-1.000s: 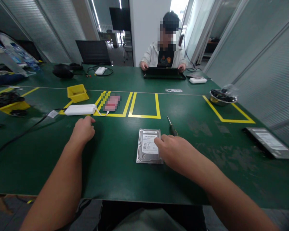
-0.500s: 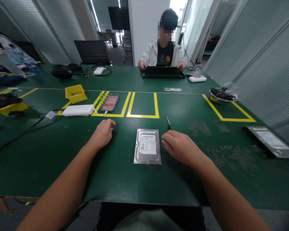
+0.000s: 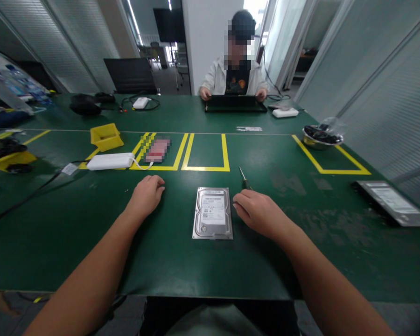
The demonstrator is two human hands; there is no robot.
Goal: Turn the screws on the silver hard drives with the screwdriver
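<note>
A silver hard drive (image 3: 213,213) lies flat on the green table, its white label facing up, between my two hands. To its left my left hand (image 3: 147,195) rests on the tabletop with loosely curled fingers and nothing visible in them. On the other side, my right hand (image 3: 257,210) is close to the drive's right edge, fingers bent inward. A screwdriver (image 3: 244,178) points away from me just beyond that hand. Its handle runs behind or under my knuckles, and whether my fingers grip it is hidden.
Another drive (image 3: 394,203) lies at the right. Farther back are a metal bowl (image 3: 322,144), a white power strip (image 3: 110,161), a yellow bin (image 3: 107,137) and a blurred pink object (image 3: 157,150). Across the table (image 3: 161,261), a person (image 3: 234,77) holds a black panel (image 3: 235,103).
The view has shifted slightly, so most things appear a little further left. Both hands, the hard drive and the screwdriver keep nearly the same places on the table.
</note>
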